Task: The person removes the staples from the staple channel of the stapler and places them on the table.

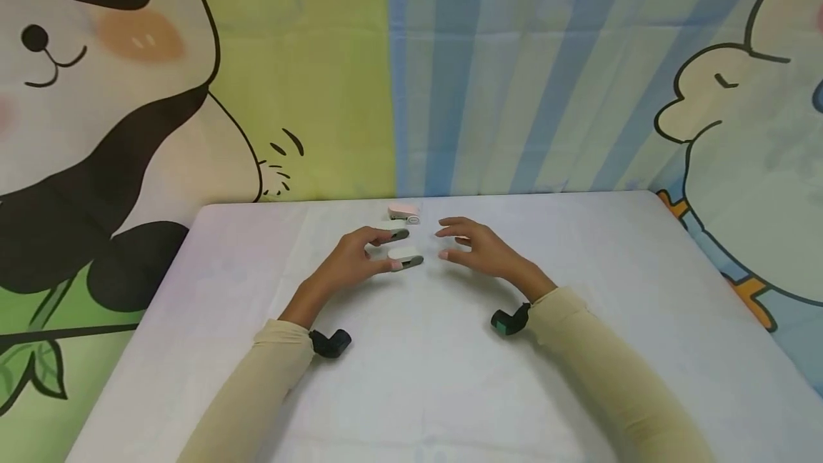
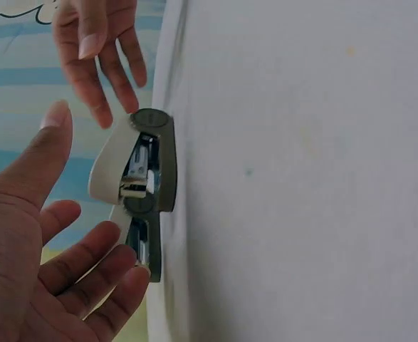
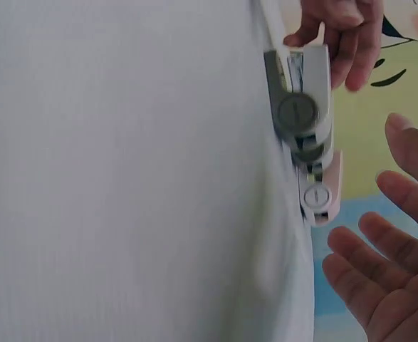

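Note:
Two white-and-grey staplers stand one behind the other on the table: a front stapler (image 1: 405, 257) and a rear stapler (image 1: 401, 234). Farther back is a pink-and-white stapler (image 1: 403, 211). My left hand (image 1: 350, 257) is just left of the white-and-grey pair, fingers spread and relaxed. In the left wrist view its fingertips overlap the rear stapler, while its thumb stays apart from the front one. To the right of the staplers my right hand (image 1: 482, 249) hovers with loosely bent fingers, holding nothing. The right wrist view shows all three staplers in a row.
A white cloth covers the table (image 1: 411, 377). Behind it hangs a printed curtain (image 1: 334, 77) with cartoon animals, close to the table's back edge. Each wrist wears a small black camera, such as the left wrist's black device (image 1: 331, 344).

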Tool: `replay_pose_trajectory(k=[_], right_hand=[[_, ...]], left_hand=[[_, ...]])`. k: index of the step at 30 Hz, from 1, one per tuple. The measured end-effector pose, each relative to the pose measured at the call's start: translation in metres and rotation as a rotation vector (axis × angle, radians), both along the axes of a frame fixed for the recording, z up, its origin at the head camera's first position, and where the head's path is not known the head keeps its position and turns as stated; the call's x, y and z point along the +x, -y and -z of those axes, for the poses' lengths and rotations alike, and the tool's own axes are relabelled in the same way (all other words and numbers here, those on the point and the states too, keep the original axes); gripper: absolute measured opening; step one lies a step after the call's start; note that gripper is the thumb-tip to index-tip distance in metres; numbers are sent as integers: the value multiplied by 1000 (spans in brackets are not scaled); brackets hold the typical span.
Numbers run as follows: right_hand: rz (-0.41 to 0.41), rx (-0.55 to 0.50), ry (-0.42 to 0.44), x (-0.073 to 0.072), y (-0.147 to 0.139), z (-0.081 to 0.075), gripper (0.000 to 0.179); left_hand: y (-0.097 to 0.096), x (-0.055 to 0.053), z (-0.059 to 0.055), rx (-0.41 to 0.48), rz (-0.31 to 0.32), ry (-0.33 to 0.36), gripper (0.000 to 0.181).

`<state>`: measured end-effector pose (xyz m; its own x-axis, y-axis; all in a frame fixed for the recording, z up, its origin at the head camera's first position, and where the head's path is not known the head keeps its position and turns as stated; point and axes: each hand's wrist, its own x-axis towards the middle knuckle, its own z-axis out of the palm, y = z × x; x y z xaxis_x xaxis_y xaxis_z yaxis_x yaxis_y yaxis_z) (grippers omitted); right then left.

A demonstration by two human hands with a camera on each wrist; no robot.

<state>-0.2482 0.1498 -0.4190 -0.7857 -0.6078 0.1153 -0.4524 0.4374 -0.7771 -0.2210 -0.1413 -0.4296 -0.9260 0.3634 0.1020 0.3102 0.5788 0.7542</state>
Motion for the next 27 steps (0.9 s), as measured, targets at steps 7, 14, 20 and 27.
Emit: replay_pose_trajectory(k=[7, 14, 20, 27], right_hand=[[-75, -138, 51, 6, 27, 7, 47], [-83, -89, 51, 9, 49, 13, 46], [-41, 8, -31, 9, 59, 14, 39], [-18, 87, -90, 13, 64, 13, 31]], left_hand=[[-5, 0, 7, 71, 46, 59, 60], [-8, 0, 11, 88, 67, 116, 57], [-14, -2, 15, 36, 54, 90, 46], [-21, 0, 18, -17, 53, 63, 29]])
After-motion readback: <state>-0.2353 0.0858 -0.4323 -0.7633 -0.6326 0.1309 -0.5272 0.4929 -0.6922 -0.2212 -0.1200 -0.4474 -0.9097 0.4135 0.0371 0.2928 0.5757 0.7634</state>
